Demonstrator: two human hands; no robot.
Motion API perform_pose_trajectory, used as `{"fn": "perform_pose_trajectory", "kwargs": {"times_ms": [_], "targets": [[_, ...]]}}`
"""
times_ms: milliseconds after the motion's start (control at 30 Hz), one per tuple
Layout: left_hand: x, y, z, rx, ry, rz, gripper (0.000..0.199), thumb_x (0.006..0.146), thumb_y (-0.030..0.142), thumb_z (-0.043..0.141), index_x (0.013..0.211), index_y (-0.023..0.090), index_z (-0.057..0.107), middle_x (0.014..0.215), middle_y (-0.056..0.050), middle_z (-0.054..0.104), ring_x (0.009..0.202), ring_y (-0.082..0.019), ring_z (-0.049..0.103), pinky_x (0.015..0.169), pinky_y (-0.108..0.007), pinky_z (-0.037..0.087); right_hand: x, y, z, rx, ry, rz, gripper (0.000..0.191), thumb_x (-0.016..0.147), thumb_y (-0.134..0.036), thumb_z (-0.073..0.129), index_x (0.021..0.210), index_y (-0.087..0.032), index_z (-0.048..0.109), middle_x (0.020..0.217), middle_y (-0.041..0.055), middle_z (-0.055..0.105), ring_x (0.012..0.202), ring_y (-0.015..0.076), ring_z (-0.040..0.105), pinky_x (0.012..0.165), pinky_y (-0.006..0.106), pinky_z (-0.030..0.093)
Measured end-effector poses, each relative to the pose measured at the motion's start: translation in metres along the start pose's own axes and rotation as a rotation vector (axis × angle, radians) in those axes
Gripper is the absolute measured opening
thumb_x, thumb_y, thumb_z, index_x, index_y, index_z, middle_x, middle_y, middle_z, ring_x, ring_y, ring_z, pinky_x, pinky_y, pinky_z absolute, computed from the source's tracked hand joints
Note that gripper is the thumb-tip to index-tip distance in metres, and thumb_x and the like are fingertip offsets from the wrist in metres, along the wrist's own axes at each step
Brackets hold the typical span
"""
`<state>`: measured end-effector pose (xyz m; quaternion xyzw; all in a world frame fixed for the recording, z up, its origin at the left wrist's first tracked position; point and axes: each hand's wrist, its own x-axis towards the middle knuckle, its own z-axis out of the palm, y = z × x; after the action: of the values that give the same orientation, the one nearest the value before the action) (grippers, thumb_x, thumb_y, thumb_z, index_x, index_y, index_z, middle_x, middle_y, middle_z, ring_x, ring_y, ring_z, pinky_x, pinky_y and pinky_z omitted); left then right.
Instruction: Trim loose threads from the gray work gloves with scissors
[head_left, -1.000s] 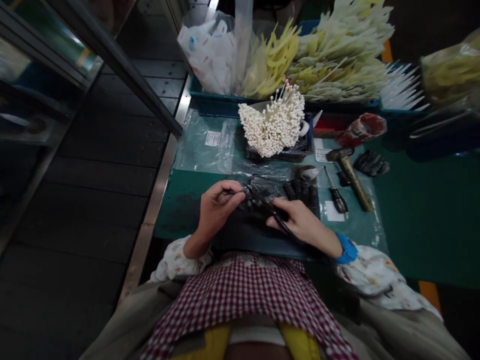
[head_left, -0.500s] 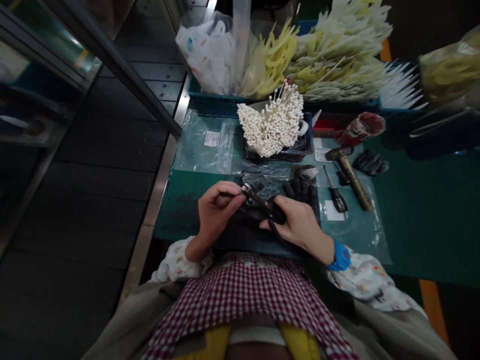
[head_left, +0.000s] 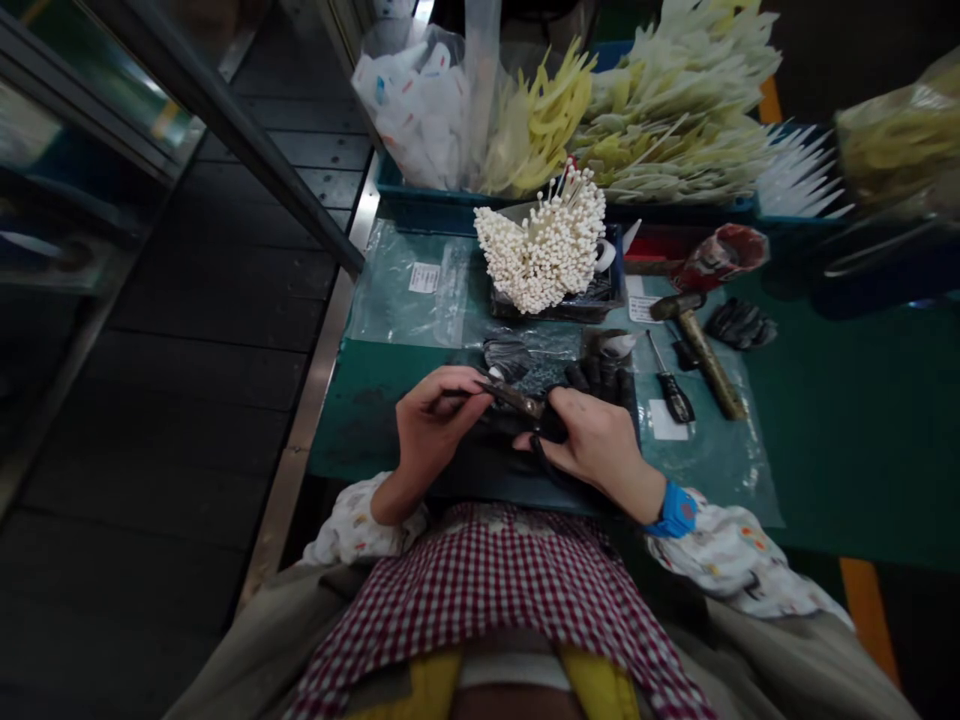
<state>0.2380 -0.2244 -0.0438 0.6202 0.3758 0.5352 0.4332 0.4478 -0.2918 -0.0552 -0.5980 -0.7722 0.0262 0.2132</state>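
Note:
Black-handled scissors (head_left: 517, 400) are in my right hand (head_left: 600, 445), whose fingers are wrapped round the handles. Their blades point left and meet the fingertips of my left hand (head_left: 442, 420). That hand is closed in a pinch on a small dark piece, too small to name. Just beyond the blades lies a dark striped bundle (head_left: 506, 357) with a bit of white at its near edge. A black glove (head_left: 607, 385) rests behind my right hand. Further back, many white-tipped sticks (head_left: 544, 250) stand bunched in a dark blue tray (head_left: 616, 270).
A hammer (head_left: 705, 355), a screwdriver (head_left: 673, 390) and a red cup (head_left: 724, 255) lie or stand to the right on the green table (head_left: 855, 430). Blue bins (head_left: 427, 210) along the back hold bags and yellow-green strips. A metal pole (head_left: 262, 160) slants at the left.
The scissor blades have closed together at my left fingertips, and the white bit there now shows beyond them. My right hand has shifted slightly left.

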Motion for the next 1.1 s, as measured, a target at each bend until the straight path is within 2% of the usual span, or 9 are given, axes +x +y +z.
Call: {"fn": "perform_pose_trajectory", "kwargs": {"times_ms": [167,367,533,667,733,833,933,1100], "targets": [[0.000,0.001,0.001,-0.009,0.001,-0.005,0.009,0.085,0.019,0.082,0.081,0.020,0.075,0.089,-0.004,0.079,0.085,-0.016,0.076,0.068,-0.021,0.060,0.000,0.000,0.001,0.016,-0.007,-0.016,0.074,0.101,-0.083,0.032,0.087,-0.018,0.066,0.068,0.0045,0.064,0.064,0.0181,0.061,0.059,0.030,0.034],[0.000,-0.001,0.001,-0.008,0.017,0.006,0.009,0.084,0.018,0.082,0.079,0.020,0.074,0.087,-0.004,0.079,0.083,-0.015,0.076,0.071,-0.022,0.061,0.001,0.000,-0.003,-0.024,-0.074,0.007,0.074,0.099,-0.085,0.035,0.088,-0.018,0.067,0.072,0.0071,0.067,0.068,0.0205,0.063,0.058,0.031,0.031],[0.000,-0.001,0.000,0.014,0.003,-0.019,0.012,0.085,0.023,0.082,0.078,0.020,0.074,0.086,-0.004,0.078,0.083,-0.016,0.075,0.071,-0.023,0.060,0.002,0.000,-0.004,-0.030,-0.061,-0.013,0.074,0.099,-0.084,0.035,0.087,-0.018,0.067,0.070,0.0069,0.066,0.067,0.0202,0.063,0.059,0.031,0.031],[0.000,0.000,0.000,0.003,0.004,-0.021,0.010,0.084,0.021,0.083,0.079,0.020,0.074,0.088,-0.004,0.078,0.083,-0.015,0.075,0.069,-0.022,0.058,0.003,0.002,-0.003,0.024,-0.053,-0.031,0.071,0.101,-0.081,0.036,0.086,-0.019,0.065,0.068,0.0060,0.066,0.064,0.0192,0.063,0.059,0.030,0.032],[0.001,-0.001,0.000,-0.015,0.001,-0.024,0.009,0.084,0.019,0.083,0.081,0.020,0.075,0.088,-0.003,0.078,0.083,-0.014,0.075,0.069,-0.020,0.058,0.004,0.004,-0.002,0.080,-0.080,-0.007,0.068,0.101,-0.081,0.036,0.085,-0.020,0.062,0.066,0.0050,0.065,0.062,0.0187,0.061,0.058,0.030,0.032],[0.002,-0.003,-0.001,-0.047,0.018,-0.041,0.010,0.085,0.021,0.084,0.082,0.020,0.074,0.085,-0.003,0.076,0.083,-0.014,0.074,0.068,-0.021,0.058,0.007,0.009,-0.002,0.139,-0.122,0.104,0.066,0.100,-0.082,0.037,0.082,-0.022,0.058,0.063,0.0032,0.062,0.057,0.0183,0.056,0.057,0.030,0.030],[0.003,-0.007,-0.002,-0.070,0.054,-0.038,0.014,0.084,0.026,0.086,0.083,0.020,0.073,0.084,-0.002,0.074,0.082,-0.014,0.072,0.069,-0.022,0.058,0.007,0.010,-0.005,0.153,-0.105,0.189,0.065,0.098,-0.084,0.038,0.080,-0.024,0.054,0.063,0.0025,0.060,0.055,0.0184,0.054,0.055,0.030,0.028],[0.004,-0.011,-0.001,-0.086,0.085,-0.014,0.018,0.084,0.029,0.087,0.082,0.021,0.072,0.084,-0.001,0.072,0.082,-0.013,0.070,0.071,-0.022,0.057,0.000,-0.002,-0.007,0.182,-0.036,0.129,0.064,0.099,-0.083,0.039,0.080,-0.023,0.054,0.062,0.0015,0.058,0.055,0.0167,0.052,0.056,0.030,0.030]]}}
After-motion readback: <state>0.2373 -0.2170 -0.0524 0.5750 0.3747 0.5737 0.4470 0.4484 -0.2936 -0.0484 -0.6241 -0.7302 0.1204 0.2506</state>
